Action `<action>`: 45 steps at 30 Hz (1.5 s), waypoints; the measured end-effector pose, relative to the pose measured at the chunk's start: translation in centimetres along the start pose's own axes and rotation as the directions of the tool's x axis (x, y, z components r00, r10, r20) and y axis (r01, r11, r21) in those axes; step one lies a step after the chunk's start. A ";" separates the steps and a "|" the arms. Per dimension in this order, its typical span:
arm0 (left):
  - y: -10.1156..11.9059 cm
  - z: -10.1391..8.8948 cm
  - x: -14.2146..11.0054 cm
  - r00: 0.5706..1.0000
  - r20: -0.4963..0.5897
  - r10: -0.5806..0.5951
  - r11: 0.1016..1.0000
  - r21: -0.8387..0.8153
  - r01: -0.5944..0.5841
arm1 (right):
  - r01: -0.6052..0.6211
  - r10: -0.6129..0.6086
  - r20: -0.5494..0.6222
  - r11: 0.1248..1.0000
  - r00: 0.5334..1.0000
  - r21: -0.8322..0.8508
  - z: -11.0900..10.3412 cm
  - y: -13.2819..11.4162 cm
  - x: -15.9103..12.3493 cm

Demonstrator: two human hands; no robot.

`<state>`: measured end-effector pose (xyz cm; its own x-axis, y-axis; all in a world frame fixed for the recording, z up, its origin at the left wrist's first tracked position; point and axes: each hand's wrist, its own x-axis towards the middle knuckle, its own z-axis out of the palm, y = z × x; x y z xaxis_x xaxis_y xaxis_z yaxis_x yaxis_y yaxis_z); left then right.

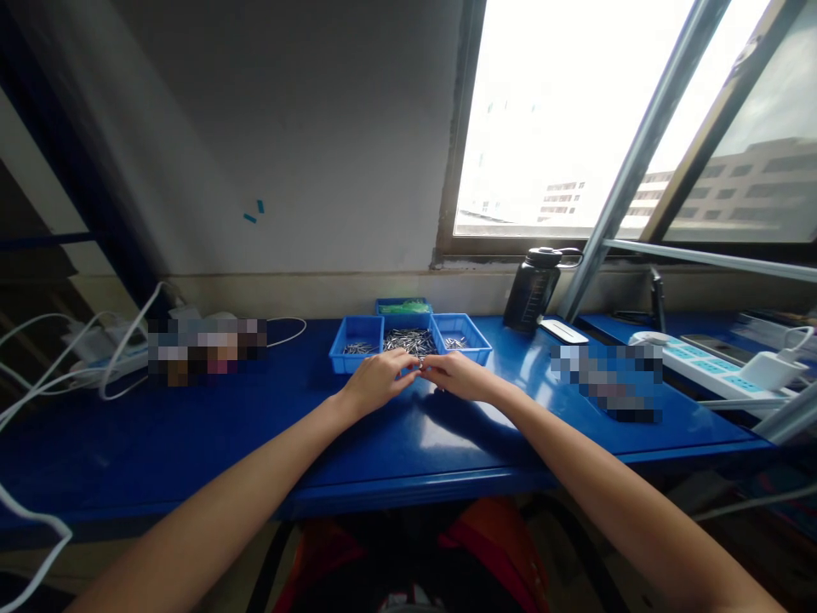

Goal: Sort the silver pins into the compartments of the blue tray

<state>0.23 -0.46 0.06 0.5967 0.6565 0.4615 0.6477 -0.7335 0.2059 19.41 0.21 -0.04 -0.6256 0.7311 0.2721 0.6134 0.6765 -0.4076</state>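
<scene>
My left hand [381, 376] and my right hand [458, 375] meet at the fingertips just in front of the blue bins. Both pinch a tiny shiny metal piece [420, 366]; its exact kind is too small to make out. Behind my fingers, the middle blue bin holds a heap of slim metal pins or screws [409, 342]. A smaller pile of metal pieces [359, 348] lies in the left blue bin [349, 329]. Some more metal pieces [455, 343] are in the right blue bin [476, 342].
Behind stands another blue bin [381, 303] with green plastic [408, 306]. A black bottle [532, 289] and a white flat device [562, 331] are to the right, before a power strip [702, 362]. White cables [128, 387] tangle at the left of the blue table [255, 443].
</scene>
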 end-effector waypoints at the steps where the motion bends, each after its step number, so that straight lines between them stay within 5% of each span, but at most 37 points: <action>1: -0.1 0.1 0.0 1.000 0.007 0.009 1.000 -0.005 -0.009 | -0.006 0.006 0.000 1.000 1.000 0.005 0.0 0.0 0.0; 6: 0.2 -0.1 0.0 0.999 -0.005 0.050 0.998 -0.028 -0.050 | -0.008 0.008 0.018 1.000 1.000 -0.001 0.0 0.1 0.0; 10: 0.3 -0.3 0.0 0.999 -0.024 -0.025 1.000 -0.002 0.025 | -0.032 0.032 0.008 0.999 0.999 -0.024 -0.3 0.1 0.1; 19: 0.0 -0.4 0.0 0.988 0.141 -0.066 0.994 0.097 0.053 | -0.011 0.011 -0.004 1.000 1.000 -0.020 -0.5 0.2 0.1; 45: -0.4 -0.4 0.0 0.975 0.164 -0.148 0.981 0.150 0.123 | -0.087 0.087 -0.005 0.994 0.996 -0.070 -0.4 1.0 0.1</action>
<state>-0.20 -0.25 0.36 0.5640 0.7775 0.2784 0.7801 -0.6121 0.1291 20.18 1.01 -0.13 -0.5678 0.7874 0.2400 0.6977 0.6151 -0.3672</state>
